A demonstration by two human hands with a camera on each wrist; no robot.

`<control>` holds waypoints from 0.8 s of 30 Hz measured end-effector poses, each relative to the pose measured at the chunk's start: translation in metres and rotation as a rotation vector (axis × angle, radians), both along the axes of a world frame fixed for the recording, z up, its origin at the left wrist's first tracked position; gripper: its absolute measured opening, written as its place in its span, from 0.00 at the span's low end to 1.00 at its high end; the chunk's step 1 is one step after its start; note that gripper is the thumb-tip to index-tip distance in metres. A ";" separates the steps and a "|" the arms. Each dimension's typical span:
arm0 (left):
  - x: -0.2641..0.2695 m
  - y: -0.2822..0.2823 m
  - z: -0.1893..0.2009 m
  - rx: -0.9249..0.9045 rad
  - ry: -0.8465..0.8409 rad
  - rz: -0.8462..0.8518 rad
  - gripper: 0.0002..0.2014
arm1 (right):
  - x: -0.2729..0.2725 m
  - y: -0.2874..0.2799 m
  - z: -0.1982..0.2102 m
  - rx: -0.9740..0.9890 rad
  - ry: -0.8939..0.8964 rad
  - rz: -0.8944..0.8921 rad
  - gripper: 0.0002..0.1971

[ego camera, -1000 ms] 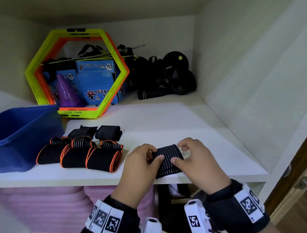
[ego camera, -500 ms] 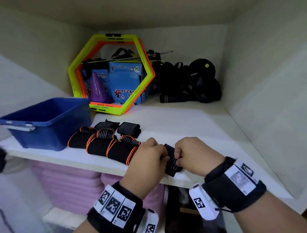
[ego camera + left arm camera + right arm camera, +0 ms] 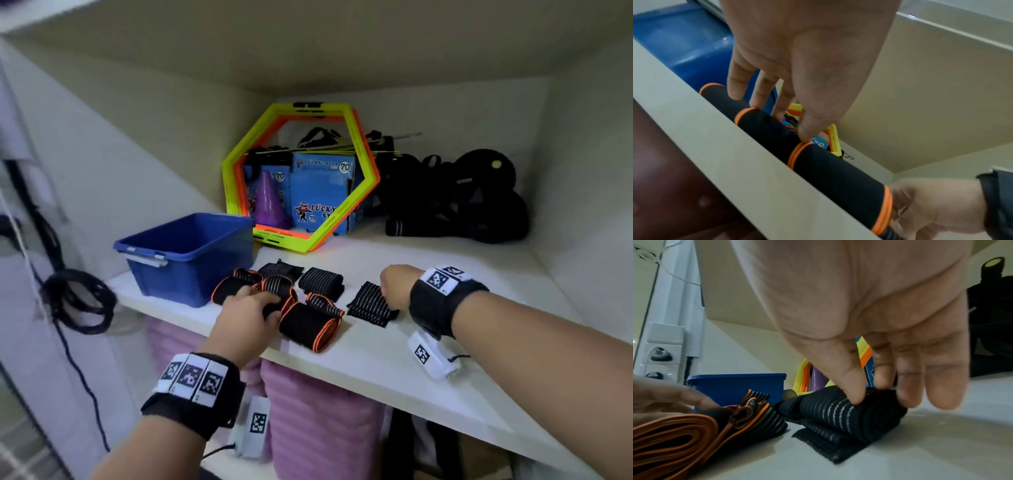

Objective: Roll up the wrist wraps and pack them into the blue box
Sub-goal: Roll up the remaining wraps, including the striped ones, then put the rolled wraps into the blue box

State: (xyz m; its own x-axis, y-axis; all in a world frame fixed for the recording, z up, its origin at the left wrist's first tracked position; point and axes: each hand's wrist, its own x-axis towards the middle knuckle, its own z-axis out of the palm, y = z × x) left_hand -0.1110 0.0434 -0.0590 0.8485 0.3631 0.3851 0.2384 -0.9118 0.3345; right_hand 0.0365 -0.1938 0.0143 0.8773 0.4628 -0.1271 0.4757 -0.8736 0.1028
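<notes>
Presently the blue box is sitting open at far left, ready for packing. Left hand is reaching onto an orange-edged roll, fingers curling over it, probably to lift it. Right hand is pinching the striped wrap against the shelf, keeping its roll from loosening.

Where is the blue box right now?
In the head view, the blue box sits at the left end of the white shelf, just left of the rolled wrist wraps and in front of the hexagon rings.
</notes>
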 end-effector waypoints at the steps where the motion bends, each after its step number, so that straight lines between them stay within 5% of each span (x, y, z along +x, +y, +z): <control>1: 0.000 0.001 0.000 0.011 0.004 -0.008 0.17 | 0.004 0.004 0.000 0.006 -0.004 0.005 0.08; 8: -0.008 0.008 0.002 0.023 0.023 -0.082 0.17 | 0.013 0.027 0.001 -0.006 -0.056 0.100 0.13; 12: -0.027 0.031 0.008 -0.086 -0.170 -0.123 0.09 | 0.014 0.042 0.020 0.034 -0.111 0.133 0.10; 20: -0.056 0.151 0.029 -0.254 -0.640 0.181 0.06 | -0.038 0.130 0.054 0.194 -0.066 0.318 0.08; 24: -0.049 0.205 0.030 -0.448 -0.632 0.236 0.13 | -0.044 0.178 0.054 0.149 0.032 0.317 0.17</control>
